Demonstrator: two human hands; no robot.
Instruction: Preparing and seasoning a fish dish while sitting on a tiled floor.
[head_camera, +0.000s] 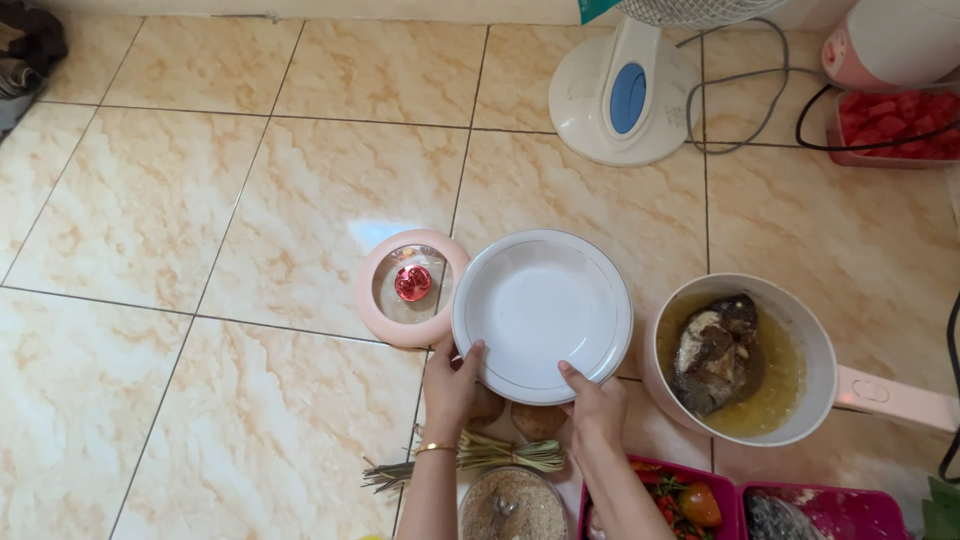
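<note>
Item: wide, shallow round white ceramic plate with thin dark rim line (541, 315), held level just above the beige marbled tile floor (200, 220).

Left hand (450, 385), gold bangle at wrist: grip clenched on near-left rim of plate, thumb over the edge.
Right hand (593, 400): grip clenched on near rim of plate, thumb on top, fingers hidden beneath.

Adjacent, left: round glass lid with pink rim and red knob (412, 286), lying flat, overlapped or touched by plate edge; which, not told.
Adjacent, right: pink-handled white electric pan of dark cooked fish in yellowish broth (738, 358), just beside plate.
Near, below hands: bundle of green stalks (480, 458), bowl of brown grains (513, 505), magenta tray of red vegetables (680, 500), second magenta tray with raw fish (820, 512).
Far: white fan base with blue button (622, 95), grey cable (745, 80), container of red cubes (895, 125).

Handling note, judged: plate best kept level, both grips even, rim lifted clear of lid knob and pan wall.
Room: tight on right against pan; open tile wide to left and beyond plate toward fan.
</note>
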